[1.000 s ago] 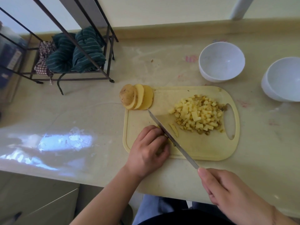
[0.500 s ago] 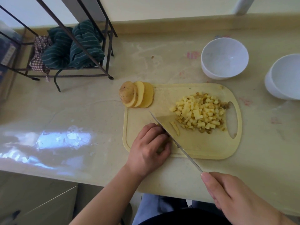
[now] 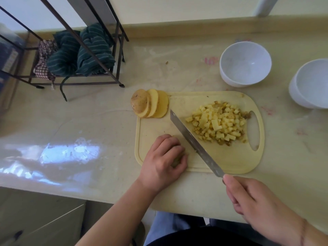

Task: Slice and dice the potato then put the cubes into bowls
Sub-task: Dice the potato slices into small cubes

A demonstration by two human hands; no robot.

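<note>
Two hands at the near edge of the cutting board (image 3: pixel 230 157). Your left hand (image 3: pixel 164 161) sits curled, knuckles up, on the board's near-left corner, fingers closed over a small potato piece (image 3: pixel 175 163) that barely shows beneath them. Your right hand (image 3: pixel 257 203) grips the handle of the knife (image 3: pixel 195 144), just off the board's near edge; the blade runs diagonally far-left across the board, passing just right of your left fingers, tip near the potato slices (image 3: pixel 150 103). Whether the edge touches the board, cannot tell.

Diced cubes (image 3: pixel 218 123) heaped on the board's right half, just right of the blade, reaching the handle cutout. Three or so slices fanned at the far-left corner, overhanging onto the counter (image 3: pixel 88 121). Bare board shows between blade and near-right edge.

Two white bowls: one (image 3: pixel 245 63) just beyond the board's far-right corner, the other (image 3: pixel 310 84) further right, cut by the frame. Wire rack (image 3: pixel 92 50) holding striped cloths (image 3: pixel 85 52) stands far left, well apart from the board.
</note>
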